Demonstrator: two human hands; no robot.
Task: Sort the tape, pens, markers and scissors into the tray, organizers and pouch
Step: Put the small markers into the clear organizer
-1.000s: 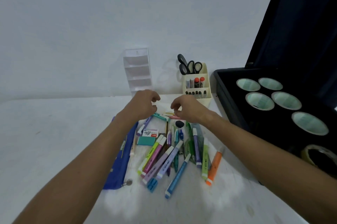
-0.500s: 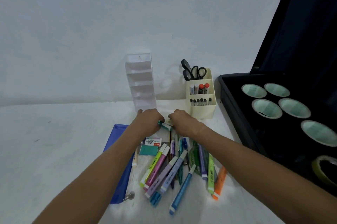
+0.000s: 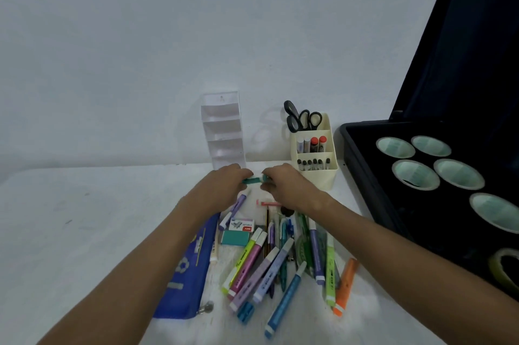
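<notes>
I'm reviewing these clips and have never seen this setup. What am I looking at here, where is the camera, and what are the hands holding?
No machine here: a person wears a camera on the head, looking down at their own two bare hands. The left hand and right hand together grip a small teal marker above a white table. Below lie loose pens and highlighters and a blue pouch. Behind stand a clear organizer and a cream organizer holding scissors. At right, a black tray holds tape rolls.

six tape rolls [image 3: 415, 177], two organizers [image 3: 323, 176]
</notes>
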